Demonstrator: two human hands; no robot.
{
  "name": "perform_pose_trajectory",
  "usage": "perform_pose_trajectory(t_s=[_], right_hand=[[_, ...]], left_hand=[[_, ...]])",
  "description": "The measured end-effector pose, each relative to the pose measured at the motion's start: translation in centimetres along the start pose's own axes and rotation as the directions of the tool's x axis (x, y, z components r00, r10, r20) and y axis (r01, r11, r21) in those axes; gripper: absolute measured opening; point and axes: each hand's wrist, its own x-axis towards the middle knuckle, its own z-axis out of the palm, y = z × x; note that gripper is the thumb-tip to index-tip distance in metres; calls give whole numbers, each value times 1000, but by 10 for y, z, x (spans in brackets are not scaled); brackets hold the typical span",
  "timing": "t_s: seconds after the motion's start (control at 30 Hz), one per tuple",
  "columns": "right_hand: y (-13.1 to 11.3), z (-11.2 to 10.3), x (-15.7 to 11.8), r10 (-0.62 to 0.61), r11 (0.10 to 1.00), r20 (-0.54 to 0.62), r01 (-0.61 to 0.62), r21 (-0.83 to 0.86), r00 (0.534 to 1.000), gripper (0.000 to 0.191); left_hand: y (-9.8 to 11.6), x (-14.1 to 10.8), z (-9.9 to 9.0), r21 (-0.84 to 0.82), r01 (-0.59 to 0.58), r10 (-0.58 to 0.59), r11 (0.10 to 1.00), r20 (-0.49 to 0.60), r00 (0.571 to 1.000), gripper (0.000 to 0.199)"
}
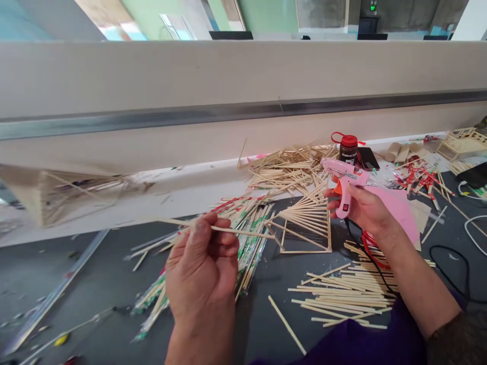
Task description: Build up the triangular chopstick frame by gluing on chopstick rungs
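My left hand [205, 258] pinches a thin wooden chopstick [243, 232] between thumb and fingers. The stick lies nearly level, its right end pointing toward a frame built of sticks [306, 252]. That frame stands on the dark table, with sticks fanned across its top. A pink hot glue gun [345, 185] is in my right hand [367, 208], above and to the right of the frame. Its nozzle points up and left, and its cord drops past my wrist. Below the frame lies a spread of loose chopsticks [342, 299].
Wrapped chopsticks [243, 243] lie left of the frame. A big heap of sticks [292, 167] rests against the low partition [152, 147]. At the back right are a red-lidded bottle [348, 147], a black phone [368, 158] and pink paper [395, 208]. Black cable [449, 248] curls at the right.
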Motion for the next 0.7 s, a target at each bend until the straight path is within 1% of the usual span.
perform_pose_trajectory(t_s=[0.07,0.13,0.27,0.33,0.4,0.47,0.57,0.7], right_hand=[[1,-3,-1,7,999,-30,-8,-33,1000,30],[1,-9,-2,3,997,-93,-9,-70,996,32],[-8,-23,-4,-70,979,-230,22,-204,971,24],[-16,-31,-9,-130,965,-237,68,-253,963,21],[-25,-38,-15,-179,957,-219,118,-263,959,23],[-31,-46,-21,-208,952,-225,144,-270,952,26],[-35,-58,-30,-219,942,-264,134,-307,939,28],[-29,-78,-35,-177,926,-244,77,-370,954,31]], left_hand=[[0,0,0,8,-5,5,1000,9,1000,19],[-1,-1,0,14,0,0,1000,26,1000,18],[-3,-4,0,9,28,-28,1000,60,998,17],[-5,-6,1,2,27,-27,1000,72,997,17],[-6,-9,2,-4,23,-23,1000,79,997,18],[-7,-11,4,-7,28,-27,1000,95,995,18],[-9,-14,7,-7,59,-58,998,121,991,18],[-13,-17,9,-7,75,-74,997,131,989,17]])
